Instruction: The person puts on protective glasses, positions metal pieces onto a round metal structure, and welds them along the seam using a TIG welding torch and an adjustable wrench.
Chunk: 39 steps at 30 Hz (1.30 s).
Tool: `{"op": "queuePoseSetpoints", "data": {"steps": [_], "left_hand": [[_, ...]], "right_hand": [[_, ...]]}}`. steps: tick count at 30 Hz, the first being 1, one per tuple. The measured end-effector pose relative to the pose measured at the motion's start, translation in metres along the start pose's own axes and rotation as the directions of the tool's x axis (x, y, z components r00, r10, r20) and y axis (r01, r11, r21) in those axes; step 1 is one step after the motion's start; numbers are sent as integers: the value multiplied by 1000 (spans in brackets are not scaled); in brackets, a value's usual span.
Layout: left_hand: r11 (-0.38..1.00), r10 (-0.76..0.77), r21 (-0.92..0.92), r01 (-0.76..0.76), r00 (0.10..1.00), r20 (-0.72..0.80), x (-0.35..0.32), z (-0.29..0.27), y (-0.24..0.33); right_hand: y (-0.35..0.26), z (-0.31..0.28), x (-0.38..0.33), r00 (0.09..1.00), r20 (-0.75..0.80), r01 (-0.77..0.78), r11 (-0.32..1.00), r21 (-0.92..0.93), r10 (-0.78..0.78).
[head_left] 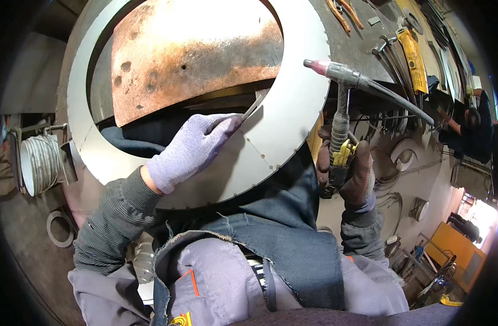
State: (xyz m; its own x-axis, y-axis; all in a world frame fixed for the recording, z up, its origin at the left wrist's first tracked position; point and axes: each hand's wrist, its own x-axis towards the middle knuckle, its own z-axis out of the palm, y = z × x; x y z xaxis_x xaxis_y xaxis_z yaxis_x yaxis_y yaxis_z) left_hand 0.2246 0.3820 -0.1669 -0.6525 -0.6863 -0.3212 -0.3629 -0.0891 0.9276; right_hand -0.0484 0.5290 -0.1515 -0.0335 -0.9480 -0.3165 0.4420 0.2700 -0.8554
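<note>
My left hand [194, 148], in a pale purple glove, pinches a thin flat metal strip [255, 104] against the inner edge of a large grey steel ring [292, 108]. The ring leans toward me, with small tack marks along its seams. Behind its opening shows a rusty curved plate [194, 54]. My right hand [353, 173], in a dark worn glove, grips the handle of a welding torch [341, 98] upright beside the ring's right rim. The torch's pink nozzle [315, 66] points left over the ring, and its hose runs off to the right.
A white coiled duct [38, 163] and a flat metal washer ring [60, 229] lie at the left. Hand tools and a yellow tool [413, 60] rest on the bench at top right. Another person [471, 130] works at the far right. Cables and metal rings lie below the bench.
</note>
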Motion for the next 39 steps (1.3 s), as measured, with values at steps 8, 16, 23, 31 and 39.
{"op": "queuePoseSetpoints", "data": {"steps": [8,16,23,31,39], "left_hand": [[932,-321,-72,356,901,291,18,-20,30],[979,-202,68,192,960,195,21,-11,14],[863,33,505,8,997,-73,3,12,22],[881,106,467,-73,993,-44,8,16,5],[828,363,534,-173,890,-275,-22,2,38]], "right_hand": [[-8,-4,-3,995,-49,-94,984,-150,88],[-12,0,-3,981,-56,-191,970,-151,184],[-12,4,3,983,-60,-179,971,-155,172],[-9,9,-2,995,-94,4,953,-302,-34],[-7,9,-10,960,-275,-29,960,-278,-50]]}}
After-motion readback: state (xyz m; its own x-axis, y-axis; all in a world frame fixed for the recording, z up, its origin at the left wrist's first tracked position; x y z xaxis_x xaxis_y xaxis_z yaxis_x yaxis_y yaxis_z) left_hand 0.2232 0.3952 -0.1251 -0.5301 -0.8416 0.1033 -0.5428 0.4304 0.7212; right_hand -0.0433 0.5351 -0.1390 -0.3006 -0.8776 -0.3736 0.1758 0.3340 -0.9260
